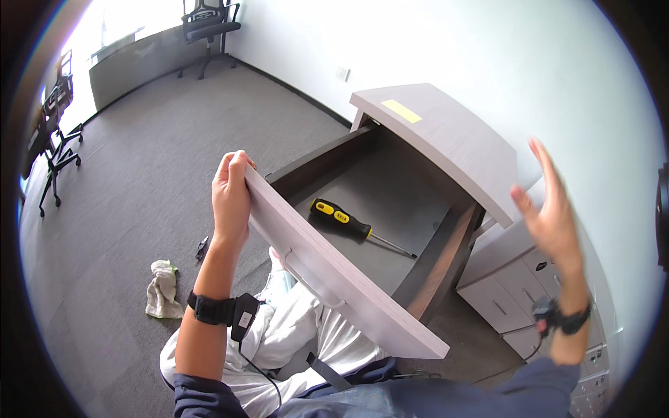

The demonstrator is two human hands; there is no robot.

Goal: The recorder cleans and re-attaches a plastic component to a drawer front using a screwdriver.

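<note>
A pulled-out drawer [334, 268] with a pale wood-grain front and a bow handle [306, 279] juts from a low cabinet [453, 132]. My left hand [232, 191] grips the top left corner of the drawer front, fingers wrapped over its edge. Inside the drawer, on the dark grey bottom, lies a black and yellow screwdriver [341, 217], its shaft pointing toward the right side wall. My right hand [550, 209] is raised in the air to the right of the cabinet, thumb and fingers apart, touching nothing.
A yellow strip [401, 111] is stuck on the cabinet top. White drawer units [502, 296] stand along the wall at right. On the carpet at left lie a crumpled cloth [162, 289] and a small dark object [202, 247]. Office chairs [209, 28] stand farther back.
</note>
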